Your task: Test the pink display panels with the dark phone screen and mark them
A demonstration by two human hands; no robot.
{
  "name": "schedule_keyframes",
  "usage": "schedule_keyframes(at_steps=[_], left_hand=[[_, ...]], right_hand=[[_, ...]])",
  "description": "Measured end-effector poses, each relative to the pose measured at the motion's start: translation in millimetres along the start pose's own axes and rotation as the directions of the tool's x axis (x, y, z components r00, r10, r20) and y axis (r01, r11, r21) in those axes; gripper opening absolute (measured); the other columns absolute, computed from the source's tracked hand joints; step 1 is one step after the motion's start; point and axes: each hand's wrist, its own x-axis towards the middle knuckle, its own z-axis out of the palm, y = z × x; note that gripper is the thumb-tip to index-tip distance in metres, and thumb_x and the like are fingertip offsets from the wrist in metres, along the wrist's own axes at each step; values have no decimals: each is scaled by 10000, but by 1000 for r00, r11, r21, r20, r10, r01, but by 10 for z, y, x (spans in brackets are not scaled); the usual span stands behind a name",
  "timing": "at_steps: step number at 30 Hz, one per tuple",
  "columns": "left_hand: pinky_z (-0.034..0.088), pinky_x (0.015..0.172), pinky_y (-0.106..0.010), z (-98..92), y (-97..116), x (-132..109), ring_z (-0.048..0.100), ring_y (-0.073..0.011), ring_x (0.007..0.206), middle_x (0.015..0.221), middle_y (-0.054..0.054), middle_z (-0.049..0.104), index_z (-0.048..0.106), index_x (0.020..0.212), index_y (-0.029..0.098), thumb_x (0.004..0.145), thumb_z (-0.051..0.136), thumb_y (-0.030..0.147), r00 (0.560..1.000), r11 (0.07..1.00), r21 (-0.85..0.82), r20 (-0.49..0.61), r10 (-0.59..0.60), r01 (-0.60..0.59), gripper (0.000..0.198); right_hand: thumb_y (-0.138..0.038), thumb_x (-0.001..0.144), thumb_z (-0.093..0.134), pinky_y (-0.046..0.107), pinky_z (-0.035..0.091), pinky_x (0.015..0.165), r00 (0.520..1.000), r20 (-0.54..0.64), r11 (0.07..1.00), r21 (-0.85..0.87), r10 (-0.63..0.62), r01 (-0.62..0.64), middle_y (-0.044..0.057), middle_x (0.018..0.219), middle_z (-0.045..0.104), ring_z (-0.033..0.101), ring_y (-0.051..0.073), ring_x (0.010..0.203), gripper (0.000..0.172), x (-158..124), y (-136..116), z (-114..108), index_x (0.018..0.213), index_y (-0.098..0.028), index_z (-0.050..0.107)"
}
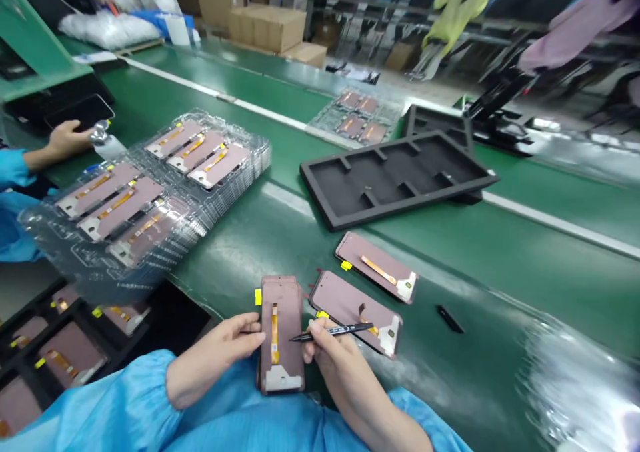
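A small stack of phone screens (289, 317), backs up with an orange flex cable and a yellow tab, stands at the table's near edge before me. My left hand (220, 352) grips its left side, thumb on the top panel. Between the fingers of my right hand (340, 365) is a black marker pen (345, 331), uncapped, its tip over the top screen; whether it touches I cannot tell. To the right lie a phone screen (345, 299) partly behind the pen and another screen (375, 265) beyond it. The black pen cap (450, 319) rests farther right.
Clear plastic trays (220, 202) holding several screens are piled at left. Black foam trays (390, 179) lie ahead, with another clear tray (320, 122) behind. A co-worker's hand (67, 140) is at far left near a bottle (106, 142). A black divided tray (30, 359) sits lower left.
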Motion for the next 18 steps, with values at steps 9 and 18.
schedule_keyframes(at_steps=[9, 18], left_hand=[[538, 753, -363, -28, 32, 319, 684, -269, 916, 970, -93, 724, 589, 1083, 172, 750, 690, 568, 985, 941, 291, 18, 174, -172, 527], [547, 687, -297, 217, 1511, 1063, 694, -217, 862, 1016, -93, 712, 587, 1124, 152, 785, 731, 376, 888, 887, 205, -123, 443, -414, 431]], right_hand=[[-546, 798, 680, 290, 437, 673, 987, 90, 986, 110, -132, 122, -20, 599, 531, 494, 140, 587, 391, -5, -48, -73, 706, -205, 514], [-478, 861, 637, 491, 264, 1127, 818, -117, 826, -100, -563, 555, -32, 613, 562, 534, 146, 620, 296, -224, -393, -766, 710, -226, 604]])
